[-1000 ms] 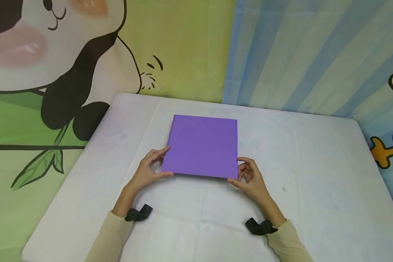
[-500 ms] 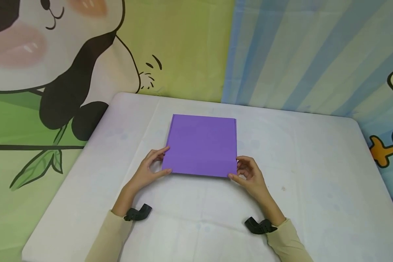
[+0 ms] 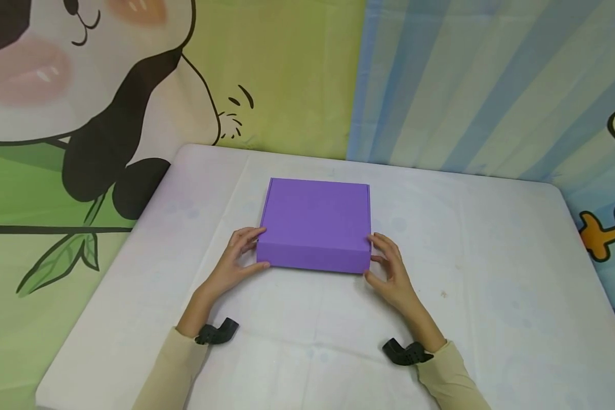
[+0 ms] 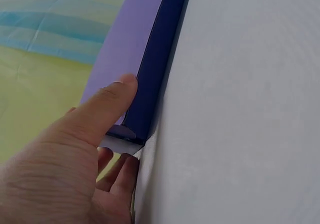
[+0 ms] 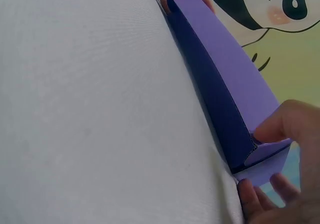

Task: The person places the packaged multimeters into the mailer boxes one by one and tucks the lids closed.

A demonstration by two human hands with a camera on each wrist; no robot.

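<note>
Both hands reach forward at frame centre over the white bench [image 3: 492,273]. The left hand [image 3: 232,263] and right hand [image 3: 392,272] each grip a near corner of the purple box [image 3: 315,219], which lies flat between them.

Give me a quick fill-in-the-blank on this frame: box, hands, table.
1. The flat box is coloured ____.
2. The left hand touches the box's near-____ corner.
3. The right hand touches the box's near-____ corner.
4. The box rests on a ____ table.

Missing words: purple; left; right; white
</note>
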